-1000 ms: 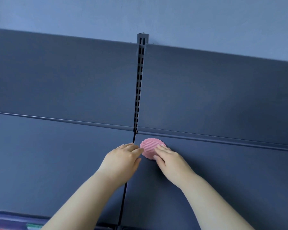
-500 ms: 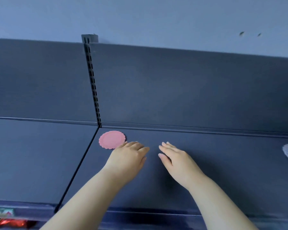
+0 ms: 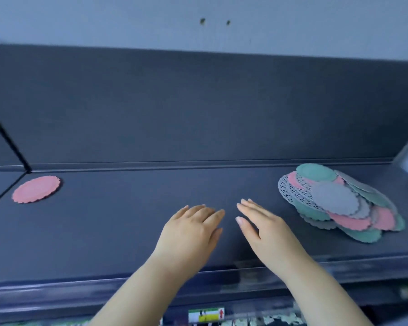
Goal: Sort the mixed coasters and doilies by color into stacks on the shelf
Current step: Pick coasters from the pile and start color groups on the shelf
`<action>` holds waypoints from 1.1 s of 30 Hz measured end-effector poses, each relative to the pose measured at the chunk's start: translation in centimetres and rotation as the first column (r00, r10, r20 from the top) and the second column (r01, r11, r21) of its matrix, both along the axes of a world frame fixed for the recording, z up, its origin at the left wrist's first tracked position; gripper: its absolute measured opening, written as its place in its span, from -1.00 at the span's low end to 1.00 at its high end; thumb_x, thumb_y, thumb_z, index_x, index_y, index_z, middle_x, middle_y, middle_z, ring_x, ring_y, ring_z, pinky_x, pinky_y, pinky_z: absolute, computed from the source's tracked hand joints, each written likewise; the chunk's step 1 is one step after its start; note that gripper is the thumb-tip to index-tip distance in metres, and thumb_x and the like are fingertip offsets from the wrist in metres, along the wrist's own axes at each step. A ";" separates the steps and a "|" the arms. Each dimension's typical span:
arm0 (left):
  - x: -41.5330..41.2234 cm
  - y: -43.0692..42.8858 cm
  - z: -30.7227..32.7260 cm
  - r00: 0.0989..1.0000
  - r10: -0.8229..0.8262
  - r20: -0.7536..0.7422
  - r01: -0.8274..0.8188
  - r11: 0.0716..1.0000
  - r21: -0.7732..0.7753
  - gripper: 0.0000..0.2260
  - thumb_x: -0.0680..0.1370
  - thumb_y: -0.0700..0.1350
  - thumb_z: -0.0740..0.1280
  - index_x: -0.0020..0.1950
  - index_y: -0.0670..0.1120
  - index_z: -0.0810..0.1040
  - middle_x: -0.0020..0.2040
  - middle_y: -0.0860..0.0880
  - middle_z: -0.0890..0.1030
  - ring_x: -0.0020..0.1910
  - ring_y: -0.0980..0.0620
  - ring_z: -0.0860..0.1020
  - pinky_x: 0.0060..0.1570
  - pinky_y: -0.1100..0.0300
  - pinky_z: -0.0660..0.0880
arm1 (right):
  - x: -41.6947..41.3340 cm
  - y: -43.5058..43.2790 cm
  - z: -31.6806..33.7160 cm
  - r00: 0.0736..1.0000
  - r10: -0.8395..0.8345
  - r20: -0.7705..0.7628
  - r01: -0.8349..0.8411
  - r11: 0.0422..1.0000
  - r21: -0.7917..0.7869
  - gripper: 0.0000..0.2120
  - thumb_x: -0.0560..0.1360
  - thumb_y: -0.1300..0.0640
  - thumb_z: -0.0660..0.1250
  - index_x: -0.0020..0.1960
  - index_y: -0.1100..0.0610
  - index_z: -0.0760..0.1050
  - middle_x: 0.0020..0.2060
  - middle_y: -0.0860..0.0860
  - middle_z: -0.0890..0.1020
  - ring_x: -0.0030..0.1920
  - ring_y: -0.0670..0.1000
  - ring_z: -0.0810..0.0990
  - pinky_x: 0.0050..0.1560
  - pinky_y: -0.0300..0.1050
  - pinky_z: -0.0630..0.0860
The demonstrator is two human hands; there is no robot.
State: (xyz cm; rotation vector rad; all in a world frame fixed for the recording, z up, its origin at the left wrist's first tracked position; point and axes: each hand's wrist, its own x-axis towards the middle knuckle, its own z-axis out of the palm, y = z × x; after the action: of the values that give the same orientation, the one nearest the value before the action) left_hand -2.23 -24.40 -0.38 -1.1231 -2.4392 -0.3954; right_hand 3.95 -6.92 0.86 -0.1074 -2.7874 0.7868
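Left hand [image 3: 189, 231] and right hand [image 3: 266, 229], fingers released and empty, perhaps touching the shelf [image 3: 127, 222] mid-front; pink coaster [image 3: 36, 189] at back-left corner, mixed pile [image 3: 339, 201] at right end.

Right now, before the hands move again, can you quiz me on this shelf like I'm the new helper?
1. True or false: the left hand is holding a coaster.
2. What colour is the lone coaster at the left of the shelf? A pink, B green, C grey.
3. Fill in: the mixed pile lies to the ___ of the right hand.
Key: 1 false; 2 A; 3 right.
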 end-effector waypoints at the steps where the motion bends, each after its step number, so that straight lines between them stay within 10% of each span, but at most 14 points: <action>1: -0.1 0.6 0.0 1.000 -0.001 0.008 0.001 1.000 -0.001 -0.65 0.50 0.03 0.11 0.10 0.01 0.63 -0.02 0.11 0.66 -0.01 0.06 0.64 0.00 0.09 0.56 | 0.1 0.7 0.0 1.000 -0.009 -0.002 0.009 1.000 -0.004 -0.61 0.57 -0.03 0.13 0.39 -0.05 0.33 0.40 -0.20 0.30 0.41 -0.27 0.14 0.34 -0.42 0.05; 20: -3.0 12.0 -0.3 0.993 -0.114 0.019 0.115 0.992 -0.057 -0.67 0.47 0.02 0.16 0.07 -0.01 0.65 -0.06 0.08 0.67 -0.07 0.02 0.66 -0.06 0.07 0.57 | 1.0 14.8 0.7 0.929 -0.368 0.052 0.357 0.923 0.143 -0.57 0.56 -0.02 0.17 0.41 0.02 0.30 0.43 -0.11 0.27 0.44 -0.13 0.16 0.33 -0.28 0.14; 29: -0.4 21.3 -0.8 0.992 0.023 0.122 -0.008 0.993 -0.116 -0.63 0.47 0.03 0.09 0.10 0.03 0.64 -0.05 0.12 0.66 -0.07 0.06 0.64 -0.06 0.11 0.58 | 0.7 23.6 0.0 0.970 -0.140 0.198 0.086 0.962 0.259 -0.30 0.44 -0.28 0.23 0.47 -0.10 0.08 0.50 -0.17 -0.05 0.48 -0.15 -0.17 0.39 -0.15 0.13; 33: 0.6 25.2 -0.4 0.987 0.093 0.131 -0.079 0.991 -0.106 -0.64 0.47 0.03 0.10 0.05 0.03 0.66 -0.05 0.13 0.66 -0.09 0.08 0.64 -0.09 0.18 0.56 | 1.2 25.7 0.2 0.994 0.020 0.108 -0.044 0.974 0.221 -0.48 0.50 -0.22 0.16 0.41 -0.09 0.25 0.48 -0.12 0.16 0.48 -0.14 0.00 0.34 -0.19 0.22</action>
State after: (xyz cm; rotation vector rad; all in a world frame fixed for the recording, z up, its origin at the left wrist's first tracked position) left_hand -1.61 0.79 -0.74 -1.0577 -2.6430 -0.3358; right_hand 5.14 18.76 1.04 -0.0654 -2.9622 0.4829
